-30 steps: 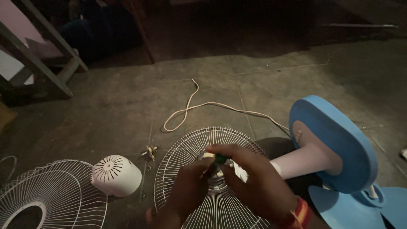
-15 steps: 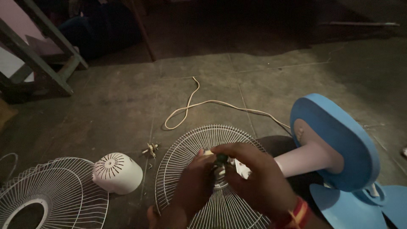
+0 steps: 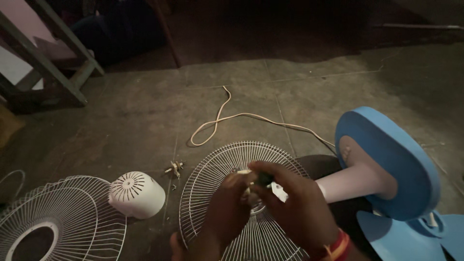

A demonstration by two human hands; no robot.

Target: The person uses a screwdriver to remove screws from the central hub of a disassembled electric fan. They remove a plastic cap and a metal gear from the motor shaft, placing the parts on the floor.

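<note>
1. Left hand (image 3: pixel 224 212) and right hand (image 3: pixel 295 212) meet at 6 o'clock, low in frame, over the hub of a round white wire fan guard (image 3: pixel 212 169) lying flat on the floor.
2. Right hand: fingers pinched shut on a small dark green-tipped part (image 3: pixel 264 179) at the hub. A red-and-yellow wristband (image 3: pixel 336 246) sits on that wrist.
3. Left hand: fingers curled in at the same hub, touching the small pale fitting (image 3: pixel 244 172) there. Actual grip not resolvable; too dark.
4. At 3 o'clock of the hands: a white fan stem (image 3: pixel 345 182) running into a round blue plastic fan base (image 3: pixel 391 159), tipped on its side.
5. At 9 o'clock: a white vented plastic motor cover (image 3: pixel 137 194), dome up; a second white wire guard (image 3: pixel 58 217) beyond it at the left edge, touching it or nearly so.
6. Small cluster of loose pale bits (image 3: pixel 174 168) at 10 o'clock.
7. At 12 o'clock: cream power cord (image 3: pixel 227 117) looped across the grey concrete floor (image 3: pixel 314 87).
</note>
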